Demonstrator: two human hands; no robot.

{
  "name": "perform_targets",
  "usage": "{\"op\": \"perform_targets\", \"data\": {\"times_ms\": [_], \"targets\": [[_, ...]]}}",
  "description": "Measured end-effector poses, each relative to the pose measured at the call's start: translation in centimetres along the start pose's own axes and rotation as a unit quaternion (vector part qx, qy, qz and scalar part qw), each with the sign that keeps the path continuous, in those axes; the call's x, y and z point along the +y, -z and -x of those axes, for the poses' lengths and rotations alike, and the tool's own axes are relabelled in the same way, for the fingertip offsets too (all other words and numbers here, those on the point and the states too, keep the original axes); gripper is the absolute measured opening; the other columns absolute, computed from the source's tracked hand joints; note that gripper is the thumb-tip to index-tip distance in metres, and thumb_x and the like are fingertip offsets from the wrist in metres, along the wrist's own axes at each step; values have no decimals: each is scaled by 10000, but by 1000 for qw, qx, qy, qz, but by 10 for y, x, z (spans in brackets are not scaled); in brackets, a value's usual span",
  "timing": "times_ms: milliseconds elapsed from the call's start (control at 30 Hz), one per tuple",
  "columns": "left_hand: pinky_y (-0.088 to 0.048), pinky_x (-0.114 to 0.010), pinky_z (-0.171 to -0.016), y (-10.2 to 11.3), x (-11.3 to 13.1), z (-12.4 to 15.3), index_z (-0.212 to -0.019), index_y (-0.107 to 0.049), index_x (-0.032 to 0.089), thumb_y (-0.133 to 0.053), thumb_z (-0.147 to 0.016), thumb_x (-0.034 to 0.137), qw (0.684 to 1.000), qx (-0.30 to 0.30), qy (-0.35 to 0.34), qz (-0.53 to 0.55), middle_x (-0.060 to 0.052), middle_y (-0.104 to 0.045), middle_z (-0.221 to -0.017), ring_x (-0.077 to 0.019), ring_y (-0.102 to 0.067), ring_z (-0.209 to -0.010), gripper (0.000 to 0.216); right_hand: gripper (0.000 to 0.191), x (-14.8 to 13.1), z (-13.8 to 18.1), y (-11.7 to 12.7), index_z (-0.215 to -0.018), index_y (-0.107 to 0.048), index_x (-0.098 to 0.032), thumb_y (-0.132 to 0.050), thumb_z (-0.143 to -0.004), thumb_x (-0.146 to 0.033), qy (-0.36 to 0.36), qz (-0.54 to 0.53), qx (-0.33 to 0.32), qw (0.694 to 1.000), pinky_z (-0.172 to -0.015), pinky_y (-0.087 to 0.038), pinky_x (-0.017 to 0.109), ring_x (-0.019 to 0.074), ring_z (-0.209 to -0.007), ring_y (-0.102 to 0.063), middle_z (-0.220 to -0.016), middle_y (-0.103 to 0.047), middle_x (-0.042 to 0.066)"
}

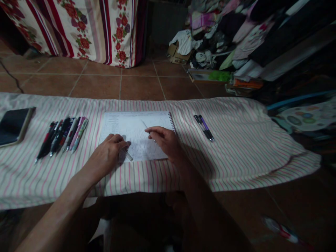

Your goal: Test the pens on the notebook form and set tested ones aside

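Observation:
A spiral notebook (pixel 141 148) with a printed, lined page lies on the striped cloth in front of me. My left hand (pixel 111 150) rests over its left side, fingers closed on a pale, clear-looking pen barrel (pixel 128 154) that points down to the right. Above the page's right half, my right hand (pixel 164 138) pinches a thin pen part (pixel 144 124), perhaps a refill. Its slim pale end sticks out up and to the left, while a short end shows below the fingers. The fingers hide the middle of both pieces.
Several pens (pixel 63 136) lie in a row on the left, beside a dark-screened phone or tablet (pixel 14 124). Two pens (pixel 204 127) lie right of the notebook. The striped cloth (pixel 236 147) covers the surface. Clothes and a cardboard box (pixel 177 54) are piled behind on the tiled floor.

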State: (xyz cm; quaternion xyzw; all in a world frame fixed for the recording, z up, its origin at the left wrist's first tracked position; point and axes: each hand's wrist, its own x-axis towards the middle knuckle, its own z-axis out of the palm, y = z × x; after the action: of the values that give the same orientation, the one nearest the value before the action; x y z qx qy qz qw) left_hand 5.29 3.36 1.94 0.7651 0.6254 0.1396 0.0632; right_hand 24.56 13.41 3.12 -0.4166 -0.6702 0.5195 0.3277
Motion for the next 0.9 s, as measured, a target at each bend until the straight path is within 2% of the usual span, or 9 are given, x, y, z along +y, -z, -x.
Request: {"op": "perform_targets", "data": {"times_ms": [133, 300, 400, 500, 600, 700, 833, 900], "targets": [[-489, -370, -780, 4, 4, 0, -1097, -614, 149, -394, -824, 100, 1000, -9, -14, 7, -125, -570, -990, -224, -526, -913, 354, 241, -6, 0, 2, -862, -678, -180, -540, -758, -347, -63, -151, -15, 986, -525, -395, 206, 81, -575, -516, -697, -646, 5], [-489, -353, -731, 9, 15, -7, -948, -650, 163, -454, -844, 166, 998, -29, 32, -51, -96, -581, -905, -220, -515, -839, 222, 248, -9, -1, 0, -918, -667, -187, -584, -737, -335, -81, -256, -11, 963, -637, -421, 220, 75, -666, -533, -795, -658, 9], [-486, -345, -714, 9, 17, -11, -921, -651, 176, -456, -856, 194, 996, -14, 32, -81, -88, -595, -924, -233, -495, -864, 206, 294, -9, -2, -1, -941, -662, -196, -660, -662, -286, -61, -264, -8, 963, -659, -416, 219, 80, -708, -539, -826, -658, 2], [-482, -339, -702, 7, 16, -14, -938, -644, 187, -433, -874, 229, 996, 21, 22, -88, -89, -609, -979, -246, -494, -914, 224, 308, -9, -3, -1, -924, -668, -193, -685, -633, -294, -36, -220, 25, 975, -592, -403, 215, 87, -662, -519, -767, -640, -7], [-480, -329, -695, 7, 16, -18, -968, -625, 198, -414, -884, 248, 994, 66, 47, -67, -85, -627, -967, -235, -521, -911, 233, 266, -10, -4, 2, -881, -677, -187, -663, -663, -339, -21, -169, 81, 982, -522, -382, 209, 81, -572, -469, -659, -588, -24], [-475, -313, -713, 6, 18, -21, -997, -602, 182, -382, -900, 256, 991, 100, 85, -40, -81, -632, -921, -208, -553, -870, 251, 255, -13, -4, 7, -882, -672, -194, -608, -724, -383, -8, -177, 126, 976, -486, -355, 197, 63, -529, -427, -650, -546, -37], [-468, -287, -715, 3, 23, -27, -1153, -547, 192, -346, -914, 244, 989, 107, 101, -7, -68, -622, -922, -181, -571, -854, 316, 260, -14, -6, 14, -897, -659, -209, -571, -759, -412, 12, -211, 169, 963, -476, -346, 185, 57, -523, -423, -631, -497, -46], [-467, -284, -710, 0, 24, -29, -1173, -543, 198, -357, -908, 242, 989, 106, 102, 12, -63, -615, -911, -174, -571, -833, 326, 267, -13, -7, 16, -892, -648, -213, -564, -759, -428, 8, -227, 180, 957, -497, -379, 182, 61, -558, -471, -688, -538, -31]]}}
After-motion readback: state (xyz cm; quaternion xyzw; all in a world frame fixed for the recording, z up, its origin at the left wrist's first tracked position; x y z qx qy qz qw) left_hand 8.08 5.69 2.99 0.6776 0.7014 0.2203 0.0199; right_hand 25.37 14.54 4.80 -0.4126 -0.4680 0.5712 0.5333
